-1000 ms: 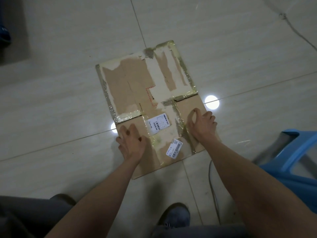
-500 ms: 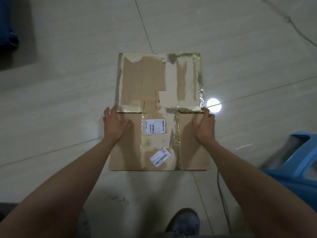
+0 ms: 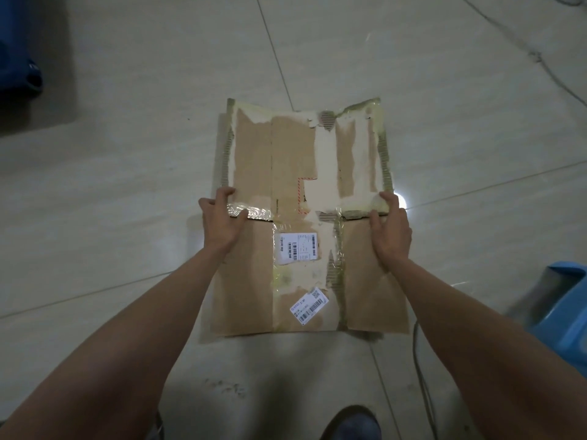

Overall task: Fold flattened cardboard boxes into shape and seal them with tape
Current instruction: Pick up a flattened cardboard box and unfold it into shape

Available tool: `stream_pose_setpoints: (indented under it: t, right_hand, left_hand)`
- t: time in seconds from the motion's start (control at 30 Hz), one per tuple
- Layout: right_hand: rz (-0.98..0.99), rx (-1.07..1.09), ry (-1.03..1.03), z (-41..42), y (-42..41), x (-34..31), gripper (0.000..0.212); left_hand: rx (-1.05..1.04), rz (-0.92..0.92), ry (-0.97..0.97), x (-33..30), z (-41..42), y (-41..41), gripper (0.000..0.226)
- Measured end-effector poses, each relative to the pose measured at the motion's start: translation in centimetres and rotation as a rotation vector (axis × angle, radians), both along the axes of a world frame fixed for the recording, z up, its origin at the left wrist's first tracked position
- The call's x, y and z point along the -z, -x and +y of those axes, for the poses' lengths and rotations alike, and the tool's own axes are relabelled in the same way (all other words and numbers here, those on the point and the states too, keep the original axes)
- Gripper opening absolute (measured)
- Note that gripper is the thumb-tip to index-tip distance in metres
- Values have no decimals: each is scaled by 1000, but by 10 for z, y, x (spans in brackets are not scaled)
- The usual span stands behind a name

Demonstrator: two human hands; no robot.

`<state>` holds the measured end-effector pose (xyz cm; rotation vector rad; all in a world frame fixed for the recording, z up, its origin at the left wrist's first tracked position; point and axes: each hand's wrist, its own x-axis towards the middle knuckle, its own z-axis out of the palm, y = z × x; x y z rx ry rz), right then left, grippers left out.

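A flattened brown cardboard box [image 3: 254, 173] with old tape strips and two white barcode labels is in front of me over the tiled floor. Its far half bows upward at the side edges. My left hand [image 3: 220, 222] grips the box's left edge at the slit between the flaps, fingers curled over the edge. At the matching slit on the right edge, my right hand [image 3: 390, 230] holds the cardboard the same way. No tape roll is in view.
A blue plastic stool [image 3: 559, 309] stands at the right, close to my right forearm. A dark blue object [image 3: 19, 68] sits at the far left. A thin cable [image 3: 422, 376] runs along the floor near the box's right corner. My shoe [image 3: 352, 423] is at the bottom.
The box has been turned from skewed to square in front of me. Both hands slid from pressing the near flaps out to the side edges, and the far half now lifts and bows.
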<state>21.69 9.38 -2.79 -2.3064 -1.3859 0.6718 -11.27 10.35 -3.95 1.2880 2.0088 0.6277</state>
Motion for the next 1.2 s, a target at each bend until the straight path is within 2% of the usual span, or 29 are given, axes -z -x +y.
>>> stream_pose_setpoints:
  t: [0.17,0.33,0.53,0.63,0.73,0.83,0.97,1.2]
  right_hand:
    - [-128,-34,13,1,8,-8,29]
    - [-159,-48,-21,4,10,-16,26]
    - [-121,-15,-61,1,16,-30,35]
    - [-98,10,-94,-1,26,-56,39]
    - [-75,27,-106,-3,34,-115,40]
    - [-61,25,-107,-1,44,-201,40]
    - [-44,5,-135,10,55,-341,40]
    - [-22,42,-208,32,60,-603,39]
  left_hand:
    - [38,-21,-36,-2,-8,-4,47]
    - [-34,2,-45,-2,-12,-3,48]
    - [-47,20,-66,-16,-9,16,45]
    - [-37,16,-84,-45,-3,21,46]
    - [-30,18,-94,-106,-3,29,45]
    - [-21,36,-90,-192,-2,42,47]
    - [-34,54,-91,-333,8,56,47]
    - [19,50,-203,-600,42,66,45]
